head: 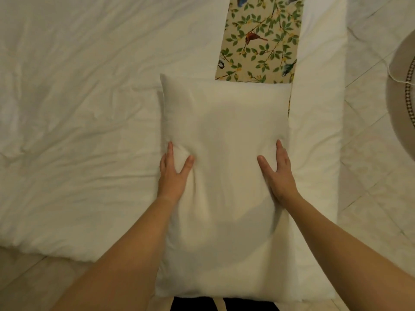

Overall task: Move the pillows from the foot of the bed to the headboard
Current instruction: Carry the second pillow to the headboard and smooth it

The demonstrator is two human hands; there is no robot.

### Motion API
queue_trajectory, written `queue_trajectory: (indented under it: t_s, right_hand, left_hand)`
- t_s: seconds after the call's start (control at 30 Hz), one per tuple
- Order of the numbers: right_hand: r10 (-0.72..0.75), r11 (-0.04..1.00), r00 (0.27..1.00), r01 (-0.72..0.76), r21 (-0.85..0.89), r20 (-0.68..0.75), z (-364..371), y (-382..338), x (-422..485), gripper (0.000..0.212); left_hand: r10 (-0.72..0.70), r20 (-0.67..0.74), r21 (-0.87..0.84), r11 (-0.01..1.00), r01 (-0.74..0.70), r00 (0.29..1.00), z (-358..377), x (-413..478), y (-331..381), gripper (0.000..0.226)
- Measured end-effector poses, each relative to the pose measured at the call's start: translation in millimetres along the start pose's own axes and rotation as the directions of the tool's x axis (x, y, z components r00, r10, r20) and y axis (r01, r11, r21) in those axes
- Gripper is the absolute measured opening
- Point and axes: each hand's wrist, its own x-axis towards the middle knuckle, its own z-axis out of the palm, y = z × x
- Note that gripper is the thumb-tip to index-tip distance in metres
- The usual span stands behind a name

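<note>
Left hand and right hand clasp a white pillow by its sides, thumbs pressed on top, bed beneath.

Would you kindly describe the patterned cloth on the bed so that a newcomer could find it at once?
Start from the white bed that fills most of the view, then find the white pillow held between the left hand and the right hand. Just beyond the pillow's far edge lies the patterned cloth. It is the only printed thing there: green leaves and small birds on cream.
</note>
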Motion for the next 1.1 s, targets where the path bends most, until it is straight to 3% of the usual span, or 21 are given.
queue_trajectory:
  t_s: [0.23, 0.67, 0.93, 1.1]
  right_hand:
    - [-0.010, 1.000, 0.999, 0.011, 0.028, -0.037, 8.8, -18.4, -20.9, 0.106]
    - [-0.134, 0.991, 0.988, 0.134, -0.005, -0.074, -26.8, -74.7, -113.8, 0.111]
    - [-0.234, 0.972, 0.969, 0.233, -0.023, -0.081, -45.4, -132.0, -171.1, 0.107]
    - [-0.301, 0.953, 0.952, 0.299, -0.042, -0.061, -40.6, -158.0, -196.4, 0.107]
  left_hand:
    - [0.028, -0.037, 0.022, 0.999, -0.027, 0.999, 2.6, -15.6, 13.7, 0.083]
    - [0.156, -0.136, 0.047, 0.987, -0.151, 0.978, -49.7, -109.0, 65.6, 0.098]
    - [0.271, -0.246, 0.105, 0.962, -0.253, 0.931, -109.0, -175.5, 105.7, 0.077]
    - [0.300, -0.304, 0.114, 0.954, -0.278, 0.904, -139.5, -201.9, 105.0, 0.076]
